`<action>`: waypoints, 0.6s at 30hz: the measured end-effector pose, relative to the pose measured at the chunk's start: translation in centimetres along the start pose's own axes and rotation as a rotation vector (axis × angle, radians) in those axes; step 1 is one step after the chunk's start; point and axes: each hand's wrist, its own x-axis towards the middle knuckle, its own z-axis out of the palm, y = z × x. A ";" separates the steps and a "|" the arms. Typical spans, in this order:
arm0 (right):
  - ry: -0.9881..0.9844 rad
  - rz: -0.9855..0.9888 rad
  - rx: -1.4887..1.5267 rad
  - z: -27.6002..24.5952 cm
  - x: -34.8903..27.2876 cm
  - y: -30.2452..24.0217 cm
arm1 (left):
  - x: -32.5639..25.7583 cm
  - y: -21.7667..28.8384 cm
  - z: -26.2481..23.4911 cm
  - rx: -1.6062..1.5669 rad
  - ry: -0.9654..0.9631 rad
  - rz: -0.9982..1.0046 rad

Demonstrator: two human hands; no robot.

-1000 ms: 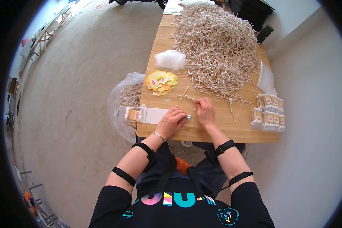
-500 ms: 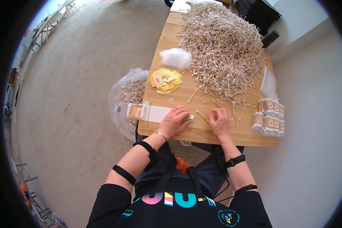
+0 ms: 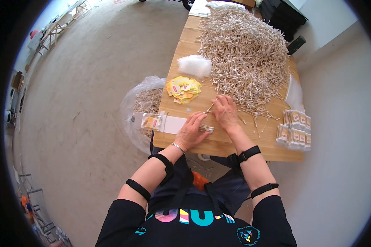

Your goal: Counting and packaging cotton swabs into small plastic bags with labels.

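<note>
My left hand lies over the right end of a white card strip. Its fingers are closed around a small row of cotton swabs, whose tips stick out to the right. My right hand is just beyond it, thumb and fingers pinching one loose cotton swab near the left fingertips. At the strip's left end sits a clear pack of swabs with a yellow-orange label, near the table's left edge. Beyond my hands rises a large heap of cotton swabs, with stray ones at its near side.
Yellow printed cards lie in a pile left of the heap, below a stack of clear plastic bags. Several filled packs stand at the right edge of the wooden table. A plastic sack of swabs is beside the table's left edge.
My right hand has moved away from me and leftward, to a loose swab beside the left fingertips. My left hand stays over the swabs. The view has shifted slightly.
</note>
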 end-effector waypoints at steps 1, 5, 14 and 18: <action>0.000 -0.001 0.002 0.2 0.2 0.4 | 0.0 0.0 0.1 0.008 0.020 -0.020; -0.208 0.050 0.117 0.8 -0.1 0.7 | -0.2 0.0 0.0 -0.005 0.052 -0.108; -0.184 0.129 0.357 0.5 -3.8 -3.4 | -0.3 -0.9 0.0 -0.148 0.090 -0.165; -0.287 0.168 0.142 -1.1 -5.5 -6.9 | -0.5 -1.5 0.4 -0.247 0.180 -0.262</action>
